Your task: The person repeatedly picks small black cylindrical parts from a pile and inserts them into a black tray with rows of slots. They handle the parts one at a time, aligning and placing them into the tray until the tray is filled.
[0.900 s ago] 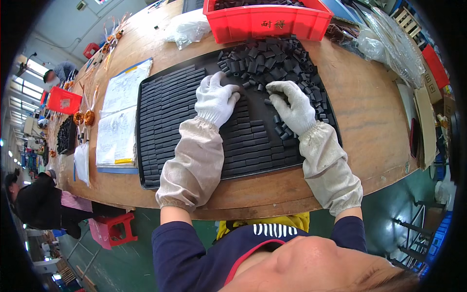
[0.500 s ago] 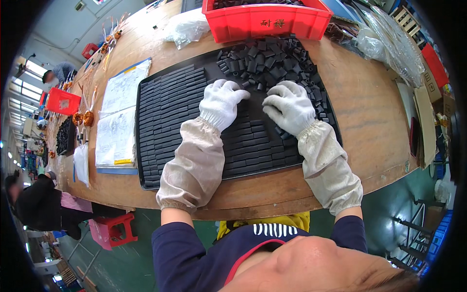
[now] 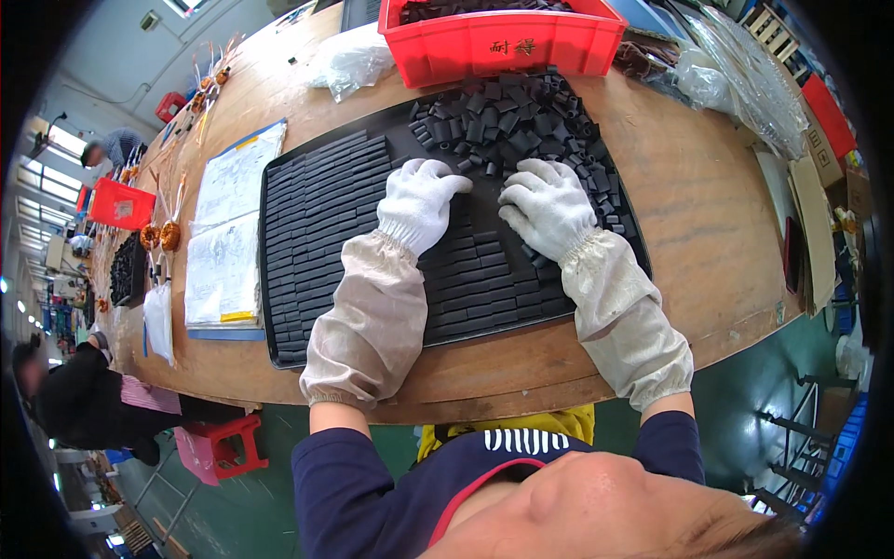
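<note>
A black tray point(image 3: 391, 120) holds small black tubes. Rows of neatly laid tubes point(image 3: 321, 200) fill its left side, with more rows point(image 3: 475, 289) along the near middle. Loose tubes point(image 3: 507, 116) lie heaped at its far right. My left hand point(image 3: 416, 197), in a white glove, is above the inner end of the left rows, fingers curled together. My right hand point(image 3: 549, 207), gloved too, rests at the near edge of the heap with its fingers bent inward. The hands face each other across a narrow gap. Whatever their fingertips hold is hidden.
Beyond the tray stands a red bin point(image 3: 503, 47) with more black pieces. Paper sheets point(image 3: 223, 270) lie left of the tray, and a clear plastic bag point(image 3: 349, 61) lies behind it. Cardboard point(image 3: 812, 233) stands at the right edge. A person point(image 3: 84, 401) sits far left.
The whole view has shifted slightly. Both hands keep nearly the same places over the tray, with fingers still curled; no tube has visibly changed place.
</note>
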Tool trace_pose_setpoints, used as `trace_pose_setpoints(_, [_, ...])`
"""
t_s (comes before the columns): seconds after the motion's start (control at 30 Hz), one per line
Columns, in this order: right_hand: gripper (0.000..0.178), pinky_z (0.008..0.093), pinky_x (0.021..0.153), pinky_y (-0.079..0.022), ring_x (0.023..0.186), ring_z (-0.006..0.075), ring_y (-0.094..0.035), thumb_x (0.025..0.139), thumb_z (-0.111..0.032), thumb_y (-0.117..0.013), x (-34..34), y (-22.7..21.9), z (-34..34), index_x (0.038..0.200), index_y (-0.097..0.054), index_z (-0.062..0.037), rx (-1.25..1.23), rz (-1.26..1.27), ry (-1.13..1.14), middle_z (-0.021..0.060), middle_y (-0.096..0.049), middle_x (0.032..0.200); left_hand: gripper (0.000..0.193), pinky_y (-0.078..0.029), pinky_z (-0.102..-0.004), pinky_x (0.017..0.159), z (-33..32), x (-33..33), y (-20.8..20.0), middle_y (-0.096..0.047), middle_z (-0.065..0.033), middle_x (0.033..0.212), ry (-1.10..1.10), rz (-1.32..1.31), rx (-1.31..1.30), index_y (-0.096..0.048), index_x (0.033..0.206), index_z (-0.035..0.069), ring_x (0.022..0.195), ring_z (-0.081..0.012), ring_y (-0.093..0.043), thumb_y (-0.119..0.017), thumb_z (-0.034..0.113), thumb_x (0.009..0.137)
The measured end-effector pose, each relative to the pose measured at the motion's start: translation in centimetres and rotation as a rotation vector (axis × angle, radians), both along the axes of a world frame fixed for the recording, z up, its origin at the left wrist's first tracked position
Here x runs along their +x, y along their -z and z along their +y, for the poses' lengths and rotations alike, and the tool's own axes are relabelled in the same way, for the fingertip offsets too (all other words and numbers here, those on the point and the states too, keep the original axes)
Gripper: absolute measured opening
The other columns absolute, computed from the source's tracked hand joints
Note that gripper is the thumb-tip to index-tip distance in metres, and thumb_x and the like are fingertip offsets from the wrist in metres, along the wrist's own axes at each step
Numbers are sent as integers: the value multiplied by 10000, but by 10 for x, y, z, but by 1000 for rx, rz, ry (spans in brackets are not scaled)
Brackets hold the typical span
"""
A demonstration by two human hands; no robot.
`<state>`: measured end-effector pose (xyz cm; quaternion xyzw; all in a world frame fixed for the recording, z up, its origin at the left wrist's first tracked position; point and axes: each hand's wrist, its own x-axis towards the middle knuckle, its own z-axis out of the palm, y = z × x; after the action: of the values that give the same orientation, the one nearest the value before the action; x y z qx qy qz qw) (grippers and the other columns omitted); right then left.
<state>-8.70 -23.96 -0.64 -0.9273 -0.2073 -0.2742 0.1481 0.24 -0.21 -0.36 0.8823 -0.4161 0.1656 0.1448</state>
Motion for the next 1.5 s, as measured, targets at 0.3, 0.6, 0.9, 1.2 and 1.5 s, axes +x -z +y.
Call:
trace_pose_setpoints(0.3, [268,495,908,-488,1011,318,-647,872,-193,-770,8,-1,-7,1122,-687,-143,237,-77,171,68,-679,977,310,-532,-460,934,-2,-4,-2,-686,-43,1078,9,-4,3,-782,1055,227,1106,-315,-635,-677,53,821])
trace_pose_setpoints(0.6, [268,476,820,-548,953,391,-681,939,-96,-695,13,-3,-23,1205,-676,-118,424,-63,181,151,-680,1065,295,-544,-456,927,-1,-4,-3,-688,-47,1088,15,-5,7,-781,1053,217,1105,-315,-642,-680,57,827])
trace_pose_setpoints(0.9, [220,456,905,-567,1033,378,-693,891,-25,-671,13,0,-17,1098,-725,-77,324,-48,32,144,-698,1201,303,-531,-460,941,-1,-4,-3,-690,-65,1108,18,18,21,-771,1080,193,1113,-329,-638,-663,42,840])
trace_pose_setpoints(1.2, [321,463,989,-525,1131,354,-654,868,-159,-731,6,5,-9,1171,-726,-54,45,23,98,137,-656,1342,283,-528,-467,945,-3,-6,-4,-689,-80,1109,9,29,11,-761,1079,173,1107,-342,-636,-649,37,857])
trace_pose_setpoints(1.5, [405,469,1001,-517,1145,344,-644,881,-195,-725,9,13,-8,1253,-707,-35,-55,63,146,137,-630,1410,288,-530,-461,942,-3,-7,-2,-689,-78,1117,3,20,4,-761,1083,172,1112,-338,-634,-652,37,854])
